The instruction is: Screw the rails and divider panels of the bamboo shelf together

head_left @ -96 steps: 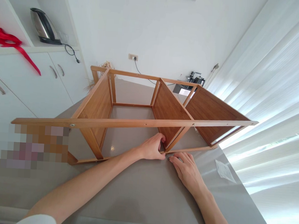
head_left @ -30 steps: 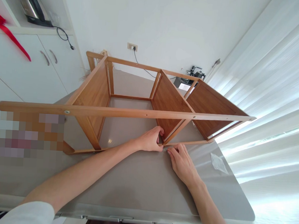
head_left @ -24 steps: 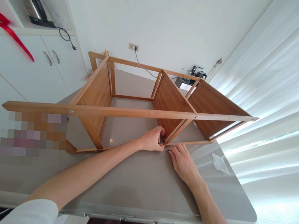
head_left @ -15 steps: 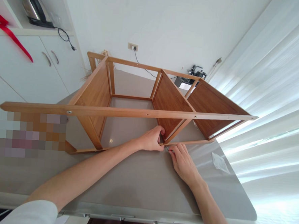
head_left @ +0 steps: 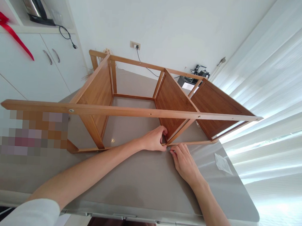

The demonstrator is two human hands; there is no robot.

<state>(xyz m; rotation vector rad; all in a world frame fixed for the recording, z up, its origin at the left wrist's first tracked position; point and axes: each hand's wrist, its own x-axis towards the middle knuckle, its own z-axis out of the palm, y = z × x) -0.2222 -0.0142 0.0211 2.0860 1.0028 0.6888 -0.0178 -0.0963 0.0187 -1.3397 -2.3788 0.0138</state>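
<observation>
A wooden shelf rack (head_left: 130,112) lies on its side on the grey table (head_left: 136,183). My left hand (head_left: 154,139) is closed around its lower rail, beside the bottom end of the middle shelf panel (head_left: 173,97); the thumb and fingers are on either side of the rail. Just to the right, my right hand (head_left: 185,163) pinches a small metal piece (head_left: 168,148) against the near side of the same rail joint. Most of that piece is hidden by the fingers, and its exact kind is too small to make out. Bolt heads show along the upper rail.
A clear plastic bag (head_left: 223,163) lies at the table's right, near the white curtain (head_left: 277,100). A black appliance (head_left: 194,78) stands behind the rack. At the left are a kettle (head_left: 36,3), a red ribbon (head_left: 14,36) and white cabinets (head_left: 21,64). A blurred patch covers the area left of the rack.
The view has shifted very slightly. Both hands stay at the same rail joint, and the rack has not visibly moved.
</observation>
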